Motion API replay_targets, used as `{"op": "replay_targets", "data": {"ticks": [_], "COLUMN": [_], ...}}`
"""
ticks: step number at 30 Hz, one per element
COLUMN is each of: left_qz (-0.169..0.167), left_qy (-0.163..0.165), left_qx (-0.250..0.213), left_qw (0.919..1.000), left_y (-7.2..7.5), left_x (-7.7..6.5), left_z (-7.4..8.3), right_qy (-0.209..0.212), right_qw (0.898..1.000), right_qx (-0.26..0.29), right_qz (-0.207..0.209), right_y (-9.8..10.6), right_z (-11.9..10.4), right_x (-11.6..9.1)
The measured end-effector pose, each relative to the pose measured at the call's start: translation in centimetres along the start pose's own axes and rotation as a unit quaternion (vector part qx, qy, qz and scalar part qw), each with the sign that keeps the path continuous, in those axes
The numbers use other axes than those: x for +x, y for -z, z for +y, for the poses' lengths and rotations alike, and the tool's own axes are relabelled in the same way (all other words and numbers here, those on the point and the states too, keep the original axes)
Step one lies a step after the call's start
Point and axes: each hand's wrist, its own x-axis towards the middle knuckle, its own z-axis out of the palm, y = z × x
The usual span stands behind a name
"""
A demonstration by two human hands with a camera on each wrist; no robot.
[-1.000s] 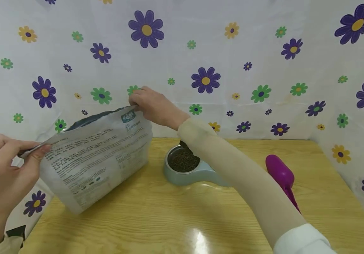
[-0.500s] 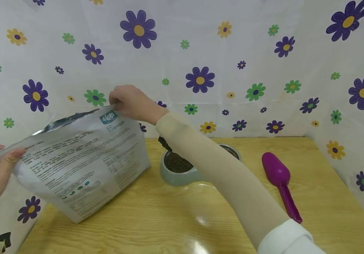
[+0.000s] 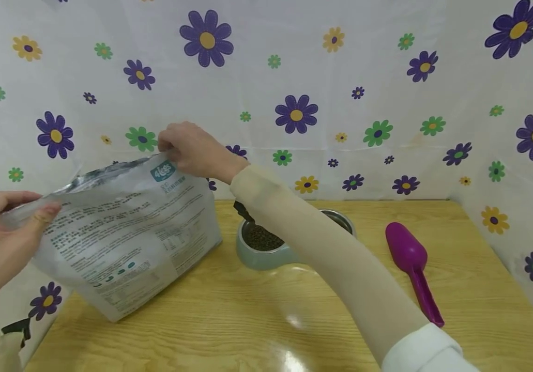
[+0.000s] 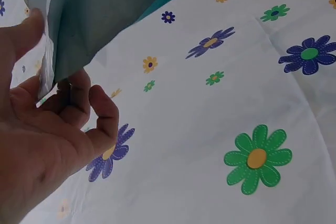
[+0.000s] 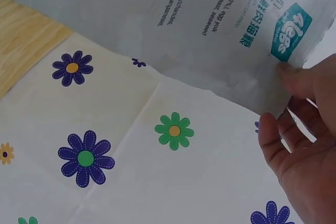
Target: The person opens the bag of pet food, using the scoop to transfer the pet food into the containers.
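Note:
A silvery-white pet food bag (image 3: 126, 243) with printed text and a teal 4legs logo leans at the table's left, its top edge slanting. At the lower left top corner my left hand (image 3: 5, 237) pinches the bag between thumb and fingers. The upper right corner is pinched by my right hand (image 3: 201, 152); the right wrist view shows that thumb (image 5: 296, 80) beside the logo. A dark silver fold shows along the top edge; the contents are hidden. Right of the bag stands a pale blue-green double bowl (image 3: 263, 258), brown kibble (image 3: 261, 237) in its left part, my right forearm partly covering it.
A purple scoop (image 3: 408, 253) lies on the wooden table (image 3: 257, 320) to the right, handle toward the front. Behind the table hangs a white flowered cloth (image 3: 247, 77), which also runs along the right side.
Both hands have shifted left with the bag, then slightly back right in the last half second. The bag's printed face has turned more toward me. The bowl and scoop stay in place.

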Motion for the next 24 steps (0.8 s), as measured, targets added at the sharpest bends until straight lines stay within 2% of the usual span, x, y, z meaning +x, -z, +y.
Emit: {"op": "replay_targets", "data": {"ticks": [2, 4, 8, 12, 14, 17, 19, 23, 24], "left_qz": [-0.024, -0.033, -0.021, -0.001, -0.013, -0.034, -0.051, -0.044, -0.053], "left_qy": [0.000, -0.004, -0.024, -0.056, -0.052, -0.047, -0.048, -0.089, -0.091], "left_qx": [0.004, 0.004, 0.005, 0.005, 0.021, 0.069, 0.106, 0.114, 0.114], "left_qw": [0.9997, 0.9994, 0.9995, 0.9984, 0.9983, 0.9959, 0.9920, 0.9885, 0.9879], "left_y": [0.1, 0.2, 0.1, -0.2, 0.0, 0.2, 0.4, -0.4, -0.7], "left_x": [0.3, 0.3, 0.1, 0.3, 0.5, 0.8, 0.8, 0.9, 1.1], "left_z": [0.4, 0.6, 0.7, 0.6, 0.9, 2.2, 3.7, 6.4, 6.9], "right_qy": [0.009, 0.017, 0.009, -0.002, -0.001, 0.002, 0.004, 0.021, 0.027], "right_qw": [1.000, 0.999, 0.999, 0.999, 0.999, 0.999, 0.999, 0.998, 0.998], "right_qx": [0.010, 0.021, 0.041, 0.047, 0.041, 0.031, 0.035, 0.037, 0.036], "right_qz": [-0.010, -0.021, -0.025, -0.021, -0.022, -0.027, -0.031, -0.038, -0.041], "right_y": [0.0, -0.1, -0.2, -0.2, -0.1, -0.1, 0.0, 0.0, 0.1], "right_z": [-0.2, -0.4, -0.7, -0.7, -0.7, -0.7, -0.7, -0.8, -0.9], "right_x": [0.0, 0.0, -0.1, -0.1, -0.1, -0.1, -0.2, -0.3, -0.3]}}
